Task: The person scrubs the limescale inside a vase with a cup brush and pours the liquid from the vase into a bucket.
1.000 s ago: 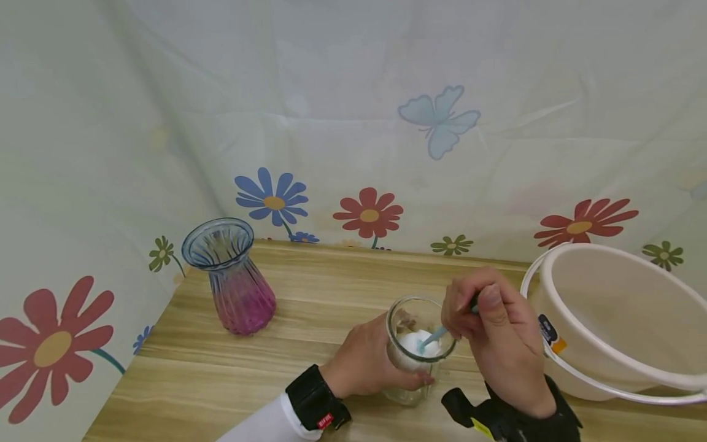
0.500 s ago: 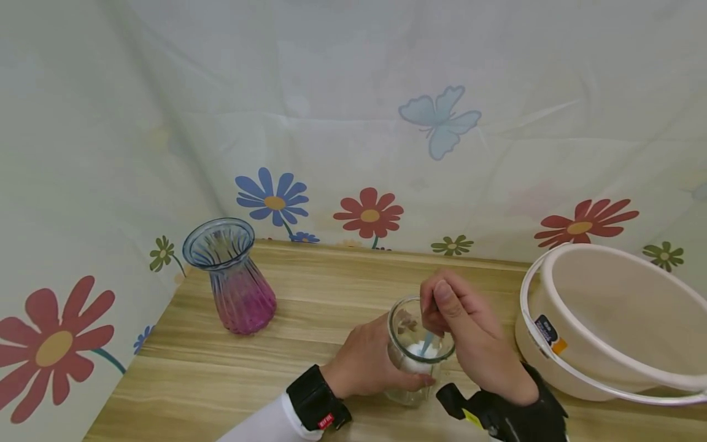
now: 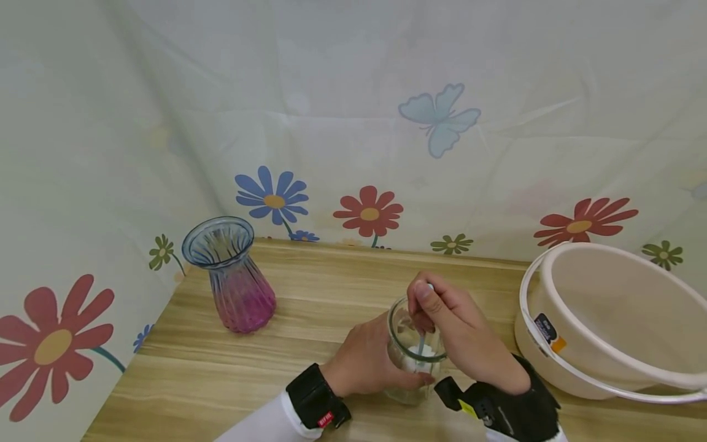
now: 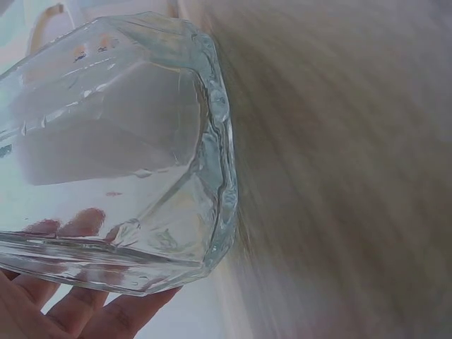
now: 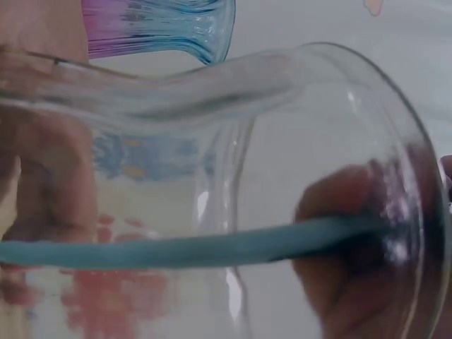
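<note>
My left hand (image 3: 359,362) grips a clear glass vase (image 3: 405,394) round its side, thumb across the front. Faceted walls and a thick base show on the glass in the left wrist view, with fingertips (image 4: 120,314) along one side. My right hand (image 3: 461,331) is over the mouth, fingers just inside the rim, and pinches a cup brush by its thin light-blue handle (image 5: 176,251). The brush's white sponge head (image 4: 113,127) is down inside the glass, partly hidden by the rim and hands in the head view.
A blue-to-pink ribbed glass vase (image 3: 243,294) stands at the left on the wooden table (image 3: 309,282). At the right is a cream plastic bucket (image 3: 574,350) with its handle hanging over the front. A flower-printed sheet (image 3: 331,141) hangs behind and at the left.
My right hand has moved left from the bucket side to over the vase mouth. The brush handle has turned more upright and the white head sits lower. The left hand has stayed still.
</note>
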`<action>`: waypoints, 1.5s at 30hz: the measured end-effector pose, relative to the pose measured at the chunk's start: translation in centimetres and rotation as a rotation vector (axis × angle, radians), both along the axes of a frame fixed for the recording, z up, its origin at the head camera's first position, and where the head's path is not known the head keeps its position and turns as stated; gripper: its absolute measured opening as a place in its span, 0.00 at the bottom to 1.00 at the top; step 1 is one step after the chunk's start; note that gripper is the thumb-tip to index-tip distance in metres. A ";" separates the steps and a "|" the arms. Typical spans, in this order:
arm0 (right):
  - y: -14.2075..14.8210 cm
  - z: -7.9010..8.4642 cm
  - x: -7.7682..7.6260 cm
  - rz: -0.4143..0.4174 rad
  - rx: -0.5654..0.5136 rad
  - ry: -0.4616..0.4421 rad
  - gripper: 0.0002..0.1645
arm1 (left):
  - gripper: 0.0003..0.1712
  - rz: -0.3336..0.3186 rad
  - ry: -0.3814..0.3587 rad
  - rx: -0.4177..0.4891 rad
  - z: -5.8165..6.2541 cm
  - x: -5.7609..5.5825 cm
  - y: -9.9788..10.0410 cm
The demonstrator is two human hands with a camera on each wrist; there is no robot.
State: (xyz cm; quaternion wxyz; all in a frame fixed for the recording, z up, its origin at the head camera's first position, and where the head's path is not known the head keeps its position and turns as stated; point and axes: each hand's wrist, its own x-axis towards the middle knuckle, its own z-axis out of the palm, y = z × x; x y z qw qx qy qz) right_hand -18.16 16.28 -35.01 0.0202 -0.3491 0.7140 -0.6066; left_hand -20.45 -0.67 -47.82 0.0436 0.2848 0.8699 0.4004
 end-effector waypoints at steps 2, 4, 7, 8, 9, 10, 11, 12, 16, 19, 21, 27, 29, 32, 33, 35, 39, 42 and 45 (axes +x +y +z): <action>0.0 0.0 0.0 0.000 -0.005 -0.015 0.16 | 0.52 0.004 0.003 0.002 0.0 0.0 0.0; 0.0 -0.1 -0.1 -0.002 -0.013 -0.031 0.16 | 0.52 0.007 0.002 0.006 0.0 0.0 -0.1; -0.1 -0.2 -0.2 -0.004 -0.038 -0.030 0.15 | 0.53 0.011 -0.002 0.015 0.0 0.0 -0.1; -0.1 -0.2 -0.2 -0.012 -0.043 -0.028 0.15 | 0.52 0.010 -0.002 0.016 0.0 0.1 -0.2; -0.1 -0.2 -0.2 -0.019 -0.046 -0.027 0.15 | 0.52 0.011 0.000 0.018 0.0 0.1 -0.2; -0.1 -0.2 -0.2 -0.028 -0.046 -0.026 0.15 | 0.52 0.011 0.005 0.018 0.1 0.1 -0.2; -0.1 -0.2 -0.2 -0.032 -0.050 -0.019 0.15 | 0.52 0.011 0.009 0.018 0.1 0.1 -0.2; -0.1 -0.2 -0.1 -0.046 -0.046 -0.020 0.15 | 0.52 0.012 0.012 0.017 0.1 0.1 -0.2; -0.2 -0.1 0.0 -0.070 -0.082 0.004 0.14 | 0.51 0.014 0.006 0.025 0.1 0.0 -0.1; -0.2 0.0 0.2 -0.076 -0.133 0.044 0.14 | 0.52 0.018 -0.010 0.033 0.0 0.1 -0.1; -0.1 0.1 0.4 -0.087 -0.160 0.071 0.14 | 0.51 0.019 -0.021 0.040 0.0 0.1 -0.1; 0.1 0.4 0.7 -0.049 -0.329 0.144 0.16 | 0.51 0.013 -0.033 0.046 0.0 0.1 -0.1; 0.1 0.5 0.7 -0.026 -0.404 0.167 0.17 | 0.52 0.013 -0.036 0.043 0.0 0.1 0.0; 0.2 0.7 0.9 0.008 -0.518 0.200 0.17 | 0.53 0.014 -0.031 0.040 0.0 0.1 0.0; 0.2 0.7 1.0 0.022 -0.556 0.215 0.17 | 0.53 0.014 -0.027 0.041 0.0 0.1 0.1; 0.2 0.9 1.1 0.053 -0.632 0.244 0.18 | 0.53 0.012 -0.016 0.047 0.0 0.1 0.1; 0.0 1.2 1.2 0.100 -0.715 0.268 0.20 | 0.53 0.008 -0.006 0.061 0.0 0.1 0.1; -0.1 1.0 1.1 0.097 -0.691 0.251 0.19 | 0.53 0.007 -0.016 0.061 0.0 0.1 0.1; -0.2 0.6 1.0 0.068 -0.615 0.212 0.18 | 0.54 0.012 -0.024 0.053 0.0 0.1 0.0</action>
